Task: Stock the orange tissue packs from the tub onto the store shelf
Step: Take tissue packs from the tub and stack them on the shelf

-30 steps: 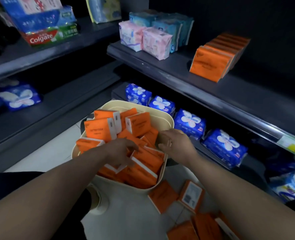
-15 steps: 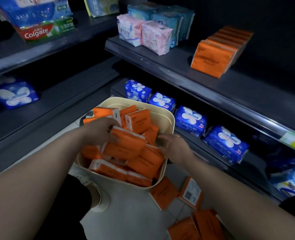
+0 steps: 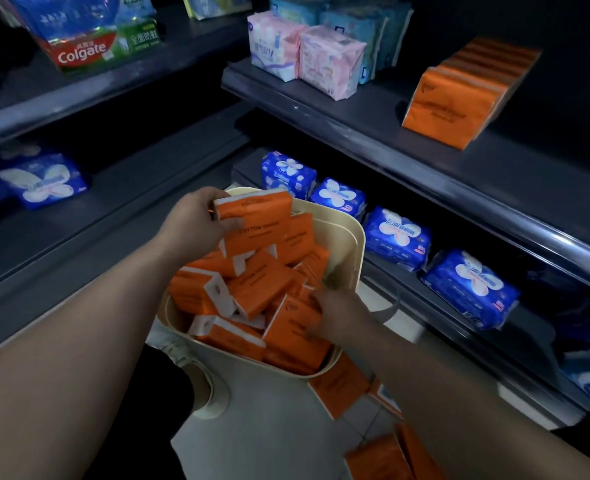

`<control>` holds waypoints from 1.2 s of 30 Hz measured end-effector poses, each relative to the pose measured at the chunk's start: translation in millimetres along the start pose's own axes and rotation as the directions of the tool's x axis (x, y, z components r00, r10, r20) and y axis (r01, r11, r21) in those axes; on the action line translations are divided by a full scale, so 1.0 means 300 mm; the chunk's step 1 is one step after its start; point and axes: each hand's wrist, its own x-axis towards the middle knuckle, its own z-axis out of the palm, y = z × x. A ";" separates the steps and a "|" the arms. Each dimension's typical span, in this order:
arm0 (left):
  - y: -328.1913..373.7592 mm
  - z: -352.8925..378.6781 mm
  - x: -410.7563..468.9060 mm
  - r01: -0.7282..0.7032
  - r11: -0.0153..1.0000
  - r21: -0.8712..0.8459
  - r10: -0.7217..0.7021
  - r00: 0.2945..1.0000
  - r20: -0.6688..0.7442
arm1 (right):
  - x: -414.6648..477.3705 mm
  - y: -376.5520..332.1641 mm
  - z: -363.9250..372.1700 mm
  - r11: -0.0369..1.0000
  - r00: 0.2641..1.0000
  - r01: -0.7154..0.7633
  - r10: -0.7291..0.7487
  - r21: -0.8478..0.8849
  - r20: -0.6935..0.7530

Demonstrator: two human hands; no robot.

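Held up over the heap in the left hand (image 3: 196,225): one rectangular orange plastic-wrapped tissue pack (image 3: 253,207).

Gripped at its left end by curled fingers and thumb, just above the rounded cream plastic tub (image 3: 352,237), itself piled with more orange packs (image 3: 258,289) and standing on the pale floor (image 3: 269,427). Right hand (image 3: 338,313) low at the tub's near right side, fingers and thumb curled onto another pack (image 3: 291,327) in the heap. Loose orange packs (image 3: 338,386) on the floor beside the tub. Up to the right, on the dark grey store shelf (image 3: 494,174), a row of upright orange packs (image 3: 456,98); further left on it, pink soft packs (image 3: 331,60). Blue flower-printed packs (image 3: 395,237) lined along the lower shelf behind the tub.
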 end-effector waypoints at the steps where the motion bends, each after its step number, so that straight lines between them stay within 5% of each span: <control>1: 0.002 -0.001 0.000 0.006 1.000 -0.003 -0.006 1.000 -0.004 | 0.005 -0.004 0.008 1.000 1.000 0.001 -0.001 -0.028 -0.006; 5: 0.005 -0.005 -0.001 0.021 1.000 0.002 -0.021 1.000 -0.019 | 0.017 -0.009 0.017 0.999 1.000 0.011 -0.011 -0.033 0.009; 8: 0.006 -0.014 -0.003 0.028 1.000 -0.012 -0.028 0.999 -0.039 | 0.010 -0.006 -0.007 0.974 1.000 0.026 -0.026 0.225 -0.006; 20: 0.188 -0.005 0.049 0.033 0.893 -0.449 -0.102 0.986 -0.132 | -0.139 0.193 -0.585 0.765 0.883 0.131 0.199 0.631 -0.425; 29: 0.536 0.107 0.224 -0.157 0.751 -0.641 0.190 0.982 -0.018 | -0.295 0.404 -0.943 0.748 0.692 0.169 0.374 0.642 -0.617; 36: 0.734 0.220 0.360 -0.203 0.775 -0.598 0.323 0.941 0.100 | -0.312 0.495 -1.055 0.765 0.608 0.148 0.430 0.627 -0.668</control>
